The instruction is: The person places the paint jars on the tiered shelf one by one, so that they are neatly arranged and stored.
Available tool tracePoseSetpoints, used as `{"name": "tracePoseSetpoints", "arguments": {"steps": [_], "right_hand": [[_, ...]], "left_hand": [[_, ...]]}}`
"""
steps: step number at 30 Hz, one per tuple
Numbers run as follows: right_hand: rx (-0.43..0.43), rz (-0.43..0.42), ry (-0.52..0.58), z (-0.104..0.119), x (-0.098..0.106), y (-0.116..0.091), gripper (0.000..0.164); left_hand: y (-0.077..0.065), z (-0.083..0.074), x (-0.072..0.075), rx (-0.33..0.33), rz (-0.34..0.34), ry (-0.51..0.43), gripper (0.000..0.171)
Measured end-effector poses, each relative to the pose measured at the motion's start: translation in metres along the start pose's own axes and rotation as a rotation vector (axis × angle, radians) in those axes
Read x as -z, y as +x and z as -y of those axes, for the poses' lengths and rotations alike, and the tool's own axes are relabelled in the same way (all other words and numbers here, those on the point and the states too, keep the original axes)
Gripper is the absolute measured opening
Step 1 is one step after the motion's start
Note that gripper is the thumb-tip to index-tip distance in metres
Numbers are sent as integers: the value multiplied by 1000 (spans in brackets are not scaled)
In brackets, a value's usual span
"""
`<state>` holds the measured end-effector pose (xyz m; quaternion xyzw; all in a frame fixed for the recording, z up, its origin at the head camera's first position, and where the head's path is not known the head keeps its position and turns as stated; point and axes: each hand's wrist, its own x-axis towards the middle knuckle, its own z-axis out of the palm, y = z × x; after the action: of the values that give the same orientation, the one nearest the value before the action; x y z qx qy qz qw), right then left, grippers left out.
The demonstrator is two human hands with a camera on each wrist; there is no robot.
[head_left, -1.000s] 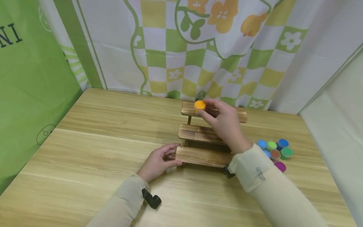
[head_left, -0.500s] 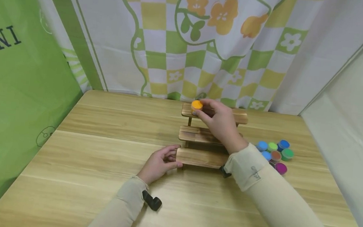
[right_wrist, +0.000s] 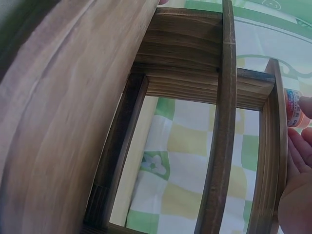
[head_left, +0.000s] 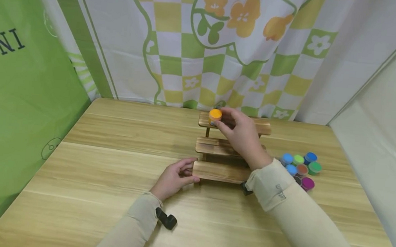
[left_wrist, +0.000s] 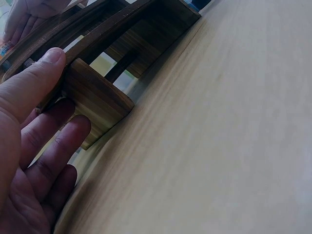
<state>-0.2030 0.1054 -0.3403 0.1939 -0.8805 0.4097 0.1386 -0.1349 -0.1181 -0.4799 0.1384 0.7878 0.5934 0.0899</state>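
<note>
A small paint pot (head_left: 215,116) with an orange top is at the left end of the top tier of a wooden stepped rack (head_left: 222,172). My right hand (head_left: 242,137) pinches this pot between thumb and fingers; in the right wrist view the printed pot (right_wrist: 292,107) appears just above the shelf edge, close to the fingers. At the lowest tier, my left hand (head_left: 176,176) holds the left end. The left wrist view has the thumb of the left hand (left_wrist: 34,146) on the tier's edge and fingers curled beside the wooden support (left_wrist: 97,100).
Several paint pots cluster right of the rack, among them a purple one (head_left: 307,183), a green one (head_left: 314,168) and a dark blue one (head_left: 310,157). The right forearm (head_left: 303,211) partly hides a black pot (head_left: 298,181). A patterned curtain (head_left: 214,62) hangs behind the table (head_left: 109,163).
My right hand has shifted the orange pot slightly left along the top tier, then stayed nearly still. The left hand has kept its hold on the rack.
</note>
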Motion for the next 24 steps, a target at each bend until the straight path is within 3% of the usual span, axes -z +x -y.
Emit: {"name": "tracePoseSetpoints", "arguments": {"steps": [24], "right_hand": [[-70, -88, 101, -16, 25, -26, 41]], "left_hand": [[-1, -3, -1, 27, -7, 14, 67]]}}
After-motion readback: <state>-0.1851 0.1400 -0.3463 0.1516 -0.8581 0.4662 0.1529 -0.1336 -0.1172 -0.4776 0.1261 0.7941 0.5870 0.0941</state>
